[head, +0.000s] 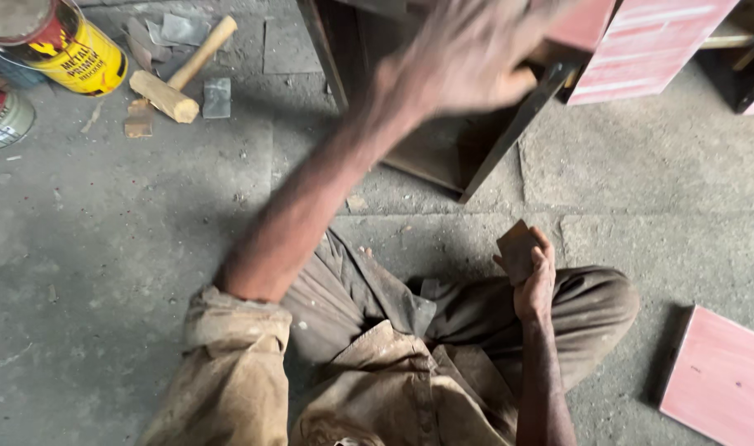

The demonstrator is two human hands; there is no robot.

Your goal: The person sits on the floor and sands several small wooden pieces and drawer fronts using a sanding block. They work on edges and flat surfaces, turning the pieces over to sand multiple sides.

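Note:
My left hand (459, 54) is raised and blurred in front of a dark wooden frame (443, 153) with reddish-pink panels (649, 41); its fingers rest on or close to the frame's top edge, and the blur hides whether they grip it. My right hand (535, 285) hangs over my right knee and holds a small brown folded piece of sandpaper (515, 246). I sit on a grey concrete floor (104, 239) in worn tan clothes.
A wooden mallet (179, 74) lies at the upper left among grey paper scraps (216, 97). A yellow paint can (63, 41) and a second tin (1, 120) stand at the far left. A loose pink board (723, 380) lies at the lower right.

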